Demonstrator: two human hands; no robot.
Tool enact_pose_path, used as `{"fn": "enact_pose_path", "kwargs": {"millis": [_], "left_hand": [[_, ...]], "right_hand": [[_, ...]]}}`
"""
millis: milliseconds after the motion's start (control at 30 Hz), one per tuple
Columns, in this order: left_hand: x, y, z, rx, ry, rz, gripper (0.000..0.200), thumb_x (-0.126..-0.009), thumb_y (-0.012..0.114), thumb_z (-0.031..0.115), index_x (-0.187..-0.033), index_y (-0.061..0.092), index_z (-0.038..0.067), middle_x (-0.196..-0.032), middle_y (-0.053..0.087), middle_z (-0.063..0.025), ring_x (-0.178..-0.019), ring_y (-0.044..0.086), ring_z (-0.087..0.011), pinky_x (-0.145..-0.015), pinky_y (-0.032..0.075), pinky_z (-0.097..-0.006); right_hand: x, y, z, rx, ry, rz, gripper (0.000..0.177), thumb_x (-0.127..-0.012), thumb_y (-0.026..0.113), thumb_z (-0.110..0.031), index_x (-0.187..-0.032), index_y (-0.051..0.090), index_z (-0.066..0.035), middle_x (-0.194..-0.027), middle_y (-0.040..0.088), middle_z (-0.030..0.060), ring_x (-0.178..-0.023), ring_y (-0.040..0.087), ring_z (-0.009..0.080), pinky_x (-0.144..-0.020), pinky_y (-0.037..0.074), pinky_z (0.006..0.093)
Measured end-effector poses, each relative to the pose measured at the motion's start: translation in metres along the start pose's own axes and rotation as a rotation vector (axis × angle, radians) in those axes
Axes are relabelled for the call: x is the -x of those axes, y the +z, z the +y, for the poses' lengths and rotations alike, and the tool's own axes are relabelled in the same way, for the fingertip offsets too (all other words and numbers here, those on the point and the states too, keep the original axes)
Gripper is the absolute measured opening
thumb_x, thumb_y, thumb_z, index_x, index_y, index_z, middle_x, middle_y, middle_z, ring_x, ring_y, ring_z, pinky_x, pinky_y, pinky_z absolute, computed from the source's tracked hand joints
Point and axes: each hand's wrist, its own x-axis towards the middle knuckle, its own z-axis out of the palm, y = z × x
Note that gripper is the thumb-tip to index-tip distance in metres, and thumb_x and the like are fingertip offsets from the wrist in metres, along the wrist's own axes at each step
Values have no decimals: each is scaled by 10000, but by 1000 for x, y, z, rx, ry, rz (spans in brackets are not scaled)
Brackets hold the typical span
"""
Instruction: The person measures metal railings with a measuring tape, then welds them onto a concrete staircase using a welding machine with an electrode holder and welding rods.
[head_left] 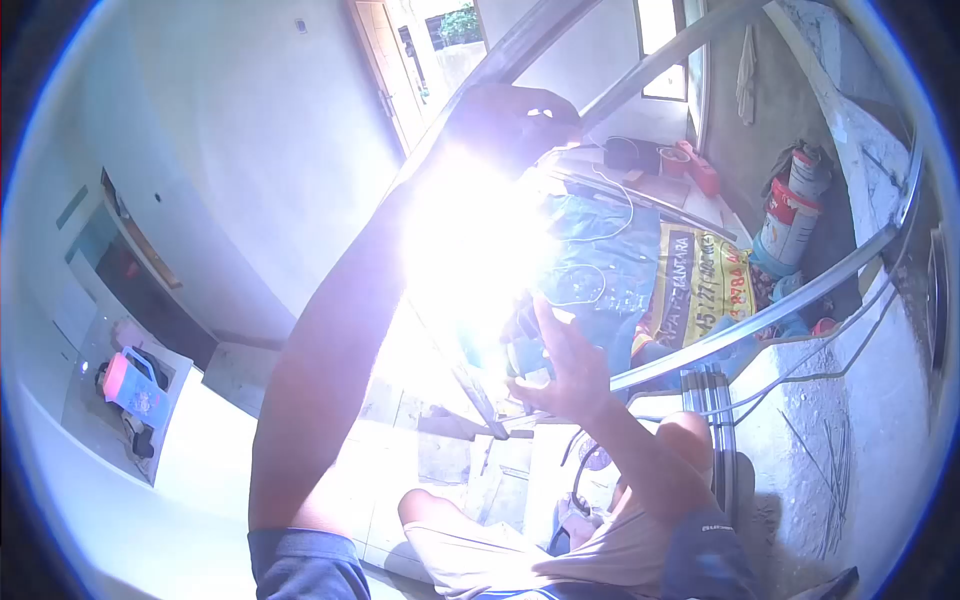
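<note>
A very bright white flare (pixel 470 240) fills the middle of the view and hides what lies under it. My left arm reaches up across the frame. My left hand (pixel 515 120), dark against the light, is closed around a long grey metal bar (pixel 530 40) that slants up to the right. My right hand (pixel 562 360) is raised just below and right of the flare, fingers pointing up, next to a small dark object (pixel 522 345). Glare hides whether it holds that object. A second curved metal bar (pixel 800 295) runs past the right hand.
A blue tarp (pixel 610 260) and a yellow printed banner (pixel 705 285) lie behind the bars, with thin white cable on them. A red-and-white can (pixel 790 215) stands at the right by a rough concrete ledge (pixel 850 420). My bent knees (pixel 690 430) are below; an open doorway (pixel 420 50) is beyond.
</note>
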Motion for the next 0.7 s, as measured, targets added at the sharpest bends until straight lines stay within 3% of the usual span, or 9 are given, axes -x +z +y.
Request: {"fn": "enact_pose_path", "kwargs": {"millis": [133,267,333,433,533,700], "left_hand": [[-2,1,-1,-70,67,20,250,-946,756,220,-1129,786,52,-1010,794,-117,-887,767,-199,-850,602,-333],[-2,1,-2,-65,25,3,238,-958,739,201,-1137,784,50,-1015,794,-118,-877,769,-202,-836,605,-335],[-2,1,-2,-70,47,7,254,-951,747,210,-1139,784,44,-1004,795,-118,-865,768,-202,-826,604,-336],[-2,1,-3,-23,73,20,266,-943,755,223,-1133,785,39,-996,795,-120,-850,766,-202,-818,599,-334],[-2,2,-3,-34,49,23,272,-937,760,229,-1127,787,36,-983,795,-122,-843,763,-199,-808,594,-330],[-1,2,-2,-23,52,27,272,-939,759,236,-1127,789,42,-985,796,-119,-848,763,-193,-809,593,-324]], "right_hand": [[-3,-4,-2,-90,-82,73,1142,-666,968,-320,-1555,357,58,-1266,624,195,-931,726,253,-677,643,319],[-3,-1,0,-56,-41,57,1157,-658,972,-333,-1555,358,61,-1226,635,187,-917,727,244,-669,641,312],[-1,1,1,-64,-21,49,1063,-754,879,-425,-1568,363,22,-1225,634,169,-937,723,267,-661,638,348],[-2,1,1,-69,-1,24,1058,-767,868,-433,-1570,356,28,-1227,632,174,-938,722,276,-651,638,352],[-7,0,-2,-53,-27,52,1144,-682,957,-365,-1557,358,67,-1191,646,178,-864,719,224,-648,628,310],[-8,-1,-2,-24,-25,53,1108,-717,930,-402,-1547,370,72,-1155,654,169,-856,713,216,-646,629,314]]}}
